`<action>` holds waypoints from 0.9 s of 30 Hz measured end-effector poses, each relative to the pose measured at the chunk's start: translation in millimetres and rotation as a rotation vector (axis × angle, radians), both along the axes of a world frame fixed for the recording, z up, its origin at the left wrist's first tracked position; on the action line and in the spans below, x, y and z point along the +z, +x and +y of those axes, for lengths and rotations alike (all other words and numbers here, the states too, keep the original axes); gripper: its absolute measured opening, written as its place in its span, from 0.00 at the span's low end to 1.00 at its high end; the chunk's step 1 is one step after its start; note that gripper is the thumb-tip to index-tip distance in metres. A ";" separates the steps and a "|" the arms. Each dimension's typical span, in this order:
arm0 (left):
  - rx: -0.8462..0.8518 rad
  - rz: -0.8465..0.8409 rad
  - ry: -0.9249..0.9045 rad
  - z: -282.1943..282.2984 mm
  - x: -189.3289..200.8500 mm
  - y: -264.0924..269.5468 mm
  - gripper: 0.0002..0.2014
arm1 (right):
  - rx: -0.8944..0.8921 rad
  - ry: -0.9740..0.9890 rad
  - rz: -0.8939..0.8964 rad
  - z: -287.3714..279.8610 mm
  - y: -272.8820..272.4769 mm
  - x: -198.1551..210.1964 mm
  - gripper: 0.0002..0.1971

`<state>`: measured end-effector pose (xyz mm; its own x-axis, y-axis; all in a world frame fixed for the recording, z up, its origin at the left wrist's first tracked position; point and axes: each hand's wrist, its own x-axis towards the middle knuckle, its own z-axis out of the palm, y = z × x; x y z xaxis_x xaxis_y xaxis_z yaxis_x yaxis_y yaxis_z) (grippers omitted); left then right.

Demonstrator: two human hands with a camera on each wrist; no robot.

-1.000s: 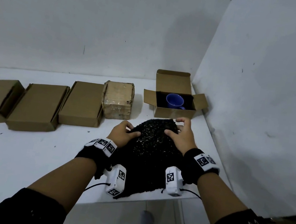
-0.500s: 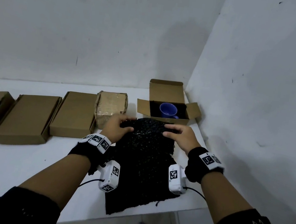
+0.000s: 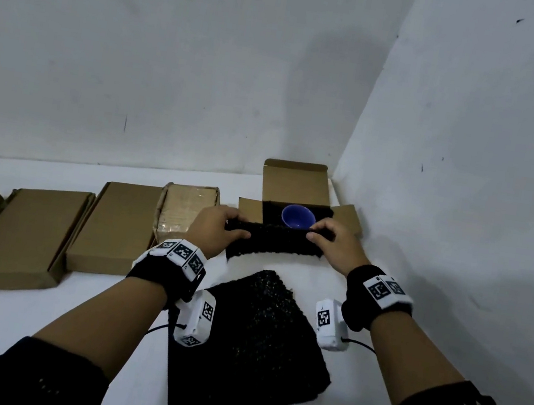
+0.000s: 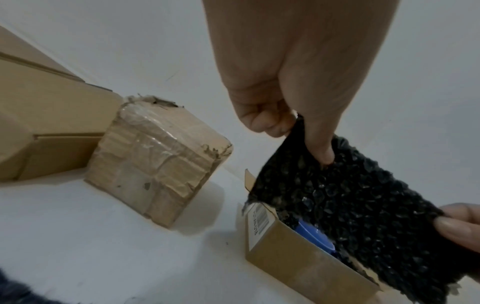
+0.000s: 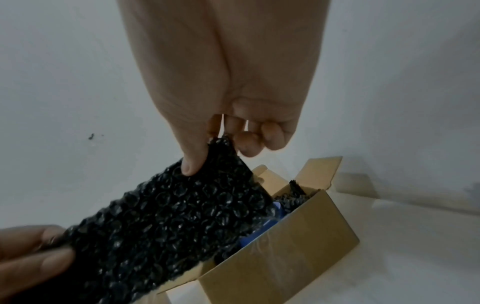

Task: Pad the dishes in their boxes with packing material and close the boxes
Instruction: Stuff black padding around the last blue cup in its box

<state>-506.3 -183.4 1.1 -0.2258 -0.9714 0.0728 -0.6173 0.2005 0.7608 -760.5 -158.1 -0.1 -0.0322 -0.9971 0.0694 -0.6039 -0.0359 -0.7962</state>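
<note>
A small open cardboard box point(image 3: 296, 182) stands in the table's far right corner with a blue cup point(image 3: 298, 216) inside, on black padding. Just in front of and above it, both hands hold a black bubble-wrap sheet point(image 3: 274, 247) stretched between them. My left hand point(image 3: 216, 229) pinches its left end, my right hand point(image 3: 334, 243) its right end. The left wrist view shows thumb and fingers pinching the black bubble-wrap sheet point(image 4: 350, 197) over the box point(image 4: 298, 259). The right wrist view shows the same sheet point(image 5: 166, 224) above the cup point(image 5: 259, 232).
A stack of black bubble wrap point(image 3: 247, 345) lies at the table's near edge below my wrists. A taped, worn box point(image 3: 187, 214) sits left of the open one, then several closed flat cardboard boxes point(image 3: 116, 225) in a row leftward. White walls close the back and right.
My hands lifted one sheet off the stack and carried it forward and up, to just in front of the open box. The head view tilted upward.
</note>
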 end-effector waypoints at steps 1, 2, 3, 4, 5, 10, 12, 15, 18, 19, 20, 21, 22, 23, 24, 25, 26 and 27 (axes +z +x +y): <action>0.017 -0.061 -0.038 -3.6 0.9 -2.6 0.07 | 0.000 0.015 0.015 -3.8 -2.7 1.3 0.03; 0.030 -0.102 -0.066 -7.5 1.1 -5.3 0.05 | -0.003 0.016 0.030 -8.0 -5.3 2.4 0.03; 0.032 -0.095 -0.069 -11.3 1.0 -8.7 0.04 | -0.010 0.025 0.033 -11.5 -6.9 4.5 0.03; 0.031 -0.041 -0.035 -14.0 0.6 -12.1 0.03 | -0.016 0.049 -0.002 -15.2 -8.1 5.5 0.02; 0.030 0.037 0.020 -15.6 1.5 -16.6 0.01 | -0.029 0.086 -0.063 -18.3 -8.2 6.7 0.03; 0.088 0.155 0.103 -30.0 -3.5 -35.4 0.06 | -0.130 0.140 -0.296 -35.6 -17.8 6.0 0.06; 0.098 0.142 0.103 -36.6 -7.2 -42.4 0.08 | -0.195 0.100 -0.273 -42.5 -24.9 2.0 0.05; 0.140 0.146 0.105 -43.6 -13.9 -54.3 0.09 | -0.275 0.069 -0.175 -50.5 -31.8 -9.7 0.11; 0.210 0.107 0.098 -47.8 -22.4 -66.1 0.13 | -0.300 0.004 -0.002 -57.2 -31.0 -22.5 0.12; 0.216 0.086 0.083 -48.6 -24.5 -69.8 0.15 | -0.284 -0.020 0.025 -57.9 -30.3 -25.4 0.10; 0.208 0.060 0.064 -50.5 -27.3 -73.3 0.15 | -0.265 -0.043 0.067 -58.7 -29.5 -28.4 0.08; 0.186 0.020 0.045 -52.6 -29.9 -76.0 0.14 | -0.240 -0.064 0.122 -58.2 -27.8 -29.5 0.05; 0.156 -0.037 0.030 -53.8 -31.7 -78.2 0.13 | -0.207 -0.076 0.167 -58.6 -27.1 -33.2 0.04; 0.121 -0.089 0.016 -54.6 -33.4 -79.6 0.11 | -0.165 -0.087 0.194 -59.5 -26.7 -38.1 0.03; 0.085 -0.124 0.005 -56.0 -35.7 -80.5 0.10 | -0.130 -0.086 0.206 -61.8 -26.8 -45.3 0.03; 0.049 -0.144 -0.005 -56.9 -38.1 -80.4 0.10 | -0.104 -0.074 0.210 -62.4 -26.5 -50.8 0.02; 0.014 -0.167 -0.012 -58.5 -41.2 -80.1 0.10 | -0.088 -0.068 0.211 -62.7 -25.7 -55.5 0.04; -0.019 -0.201 -0.024 -59.8 -43.9 -79.4 0.11 | -0.071 -0.061 0.212 -62.9 -25.4 -59.8 0.06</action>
